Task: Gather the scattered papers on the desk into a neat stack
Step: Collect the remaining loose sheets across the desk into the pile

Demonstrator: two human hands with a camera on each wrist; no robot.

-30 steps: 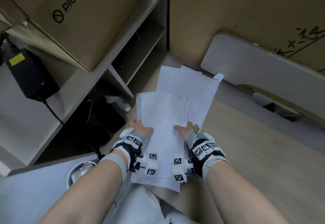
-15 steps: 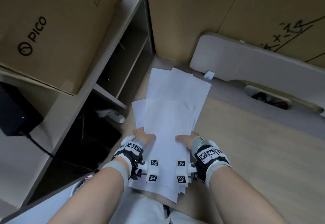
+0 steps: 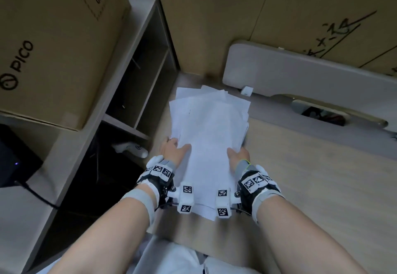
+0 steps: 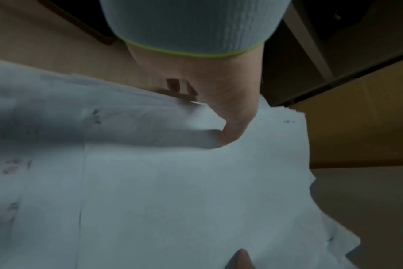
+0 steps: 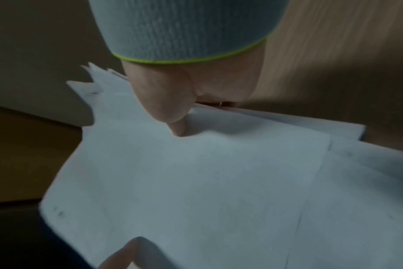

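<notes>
Papers on desk between hands (shelf left, boxes behind).

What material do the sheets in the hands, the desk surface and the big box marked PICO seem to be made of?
Sheets: thin white matte paper; their edges fan out and they bend at the thumbs. Desk surface: pale wood-grain, probably laminate or veneer; fine streaks show. Big box: brown cardboard, matte, with printed black letters.
</notes>
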